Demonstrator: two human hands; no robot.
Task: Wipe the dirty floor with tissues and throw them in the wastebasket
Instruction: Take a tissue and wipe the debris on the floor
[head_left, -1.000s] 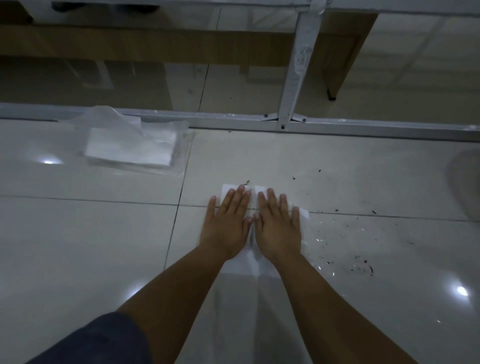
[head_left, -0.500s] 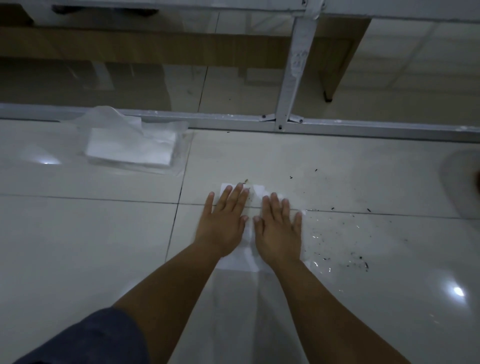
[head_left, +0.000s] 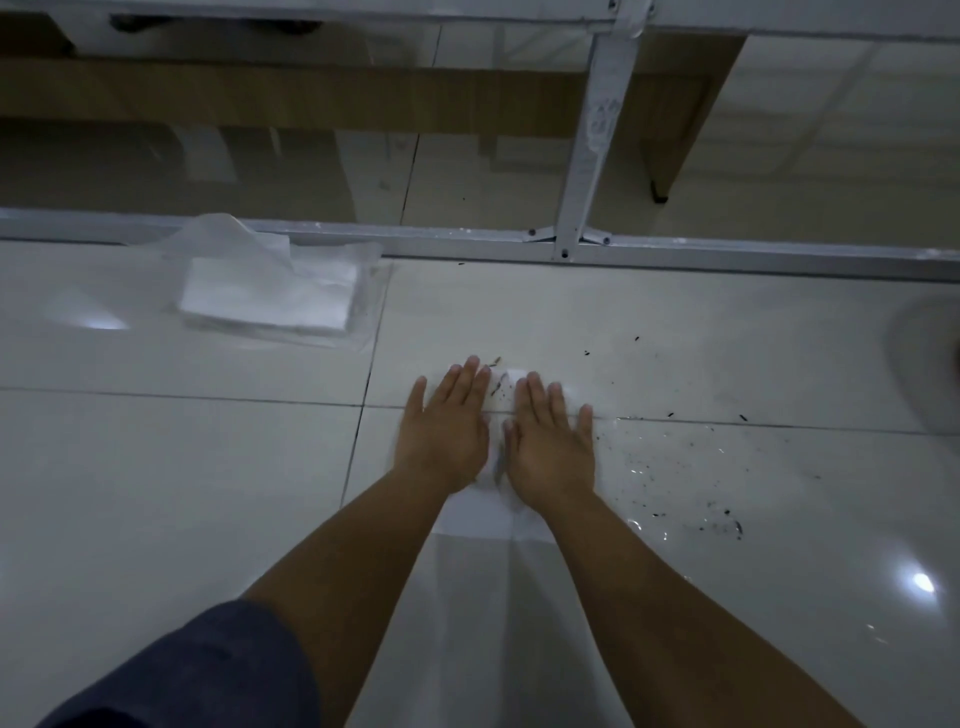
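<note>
A white tissue (head_left: 483, 512) lies flat on the glossy tiled floor, with dark specks showing on it between my hands. My left hand (head_left: 449, 426) and my right hand (head_left: 550, 439) press down on it side by side, palms flat and fingers spread. Neither hand grips the tissue. To the right of my right hand the floor holds a patch of wet drops and dark crumbs (head_left: 691, 488). A clear plastic pack of white tissues (head_left: 270, 293) lies on the floor at the far left. A pale round shape at the right edge (head_left: 930, 353) may be the wastebasket.
A white metal rail (head_left: 467, 244) runs across the floor beyond the tissue, with an upright post (head_left: 597, 140) rising from it. Behind it stands wooden furniture (head_left: 311, 93) with a dark leg tip (head_left: 658, 196). Several stray crumbs (head_left: 587, 354) lie ahead of my hands.
My two hands have drawn slightly apart on the tissue, uncovering a dirty, damp strip between them. The tissue has stayed in about the same spot.
</note>
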